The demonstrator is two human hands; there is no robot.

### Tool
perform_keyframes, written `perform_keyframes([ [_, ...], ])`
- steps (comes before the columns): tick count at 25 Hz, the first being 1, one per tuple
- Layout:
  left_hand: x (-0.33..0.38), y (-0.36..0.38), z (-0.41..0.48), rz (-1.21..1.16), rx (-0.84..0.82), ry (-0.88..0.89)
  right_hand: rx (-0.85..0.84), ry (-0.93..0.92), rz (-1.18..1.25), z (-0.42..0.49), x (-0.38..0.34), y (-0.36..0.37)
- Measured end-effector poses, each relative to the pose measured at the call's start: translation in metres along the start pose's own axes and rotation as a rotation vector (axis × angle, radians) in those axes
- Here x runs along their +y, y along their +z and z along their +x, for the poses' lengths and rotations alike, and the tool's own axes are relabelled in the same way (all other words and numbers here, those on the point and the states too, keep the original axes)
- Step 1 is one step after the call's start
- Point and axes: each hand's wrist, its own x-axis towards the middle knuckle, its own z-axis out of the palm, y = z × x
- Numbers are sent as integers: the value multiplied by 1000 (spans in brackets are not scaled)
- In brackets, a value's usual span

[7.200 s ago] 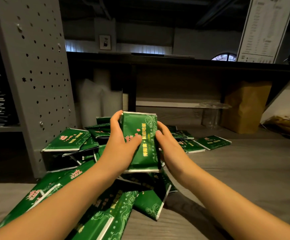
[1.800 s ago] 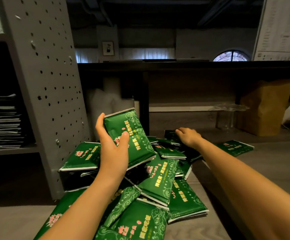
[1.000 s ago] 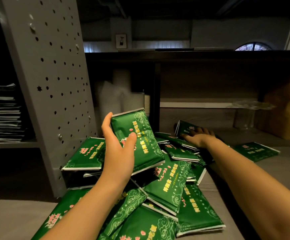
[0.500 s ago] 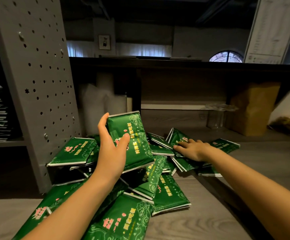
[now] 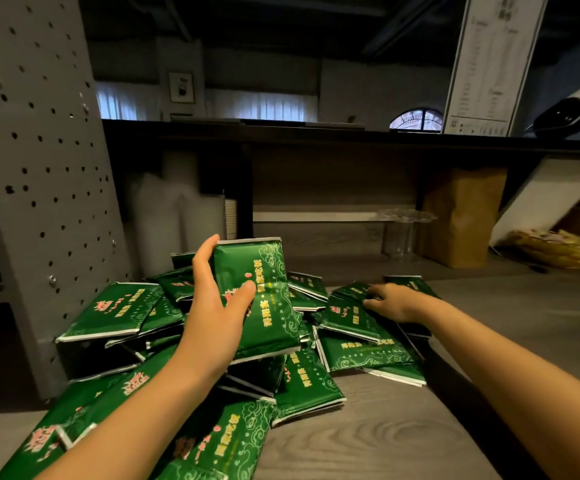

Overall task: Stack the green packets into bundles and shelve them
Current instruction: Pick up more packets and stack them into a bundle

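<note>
Left hand (image 5: 212, 317): grasping upright bundle (image 5: 259, 292).
Right hand (image 5: 394, 303): atop loose packet (image 5: 349, 315); grip unclear.
Relation: packet right of bundle, nearer right hand.

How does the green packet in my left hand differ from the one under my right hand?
The held packet is raised above the pile, nearly upright; the pile packet lies low and slanted among others. The left hand grips the held packet, thumb across its front; the right hand touches the pile packet, grip unclear. Both are green with gold print.
</note>
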Motion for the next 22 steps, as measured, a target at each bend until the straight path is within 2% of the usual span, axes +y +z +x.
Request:
perform_keyframes([
  [4, 1, 1, 2, 8, -9, -17, -30, 83, 187, 17, 12, -4],
  [8, 0, -2, 2, 19, -3, -34, 19, 110, -44, 30, 9, 2],
  [11, -3, -4, 4, 22, -9, -46, 239, 50, -163, 29, 3, -4],
  [14, -5, -4, 7, 21, -10, -56, 474, -28, -129, 18, -2, -8],
  [17, -6, -3, 6, -2, -14, -88, 594, -135, 143, 3, -9, -14],
  [20, -6, -1, 5, -21, -21, -130, 645, -294, 609, -26, -33, -26],
  [22, -5, 0, 5, -35, -2, -152, 622, -387, 893, -49, -56, -32],
])
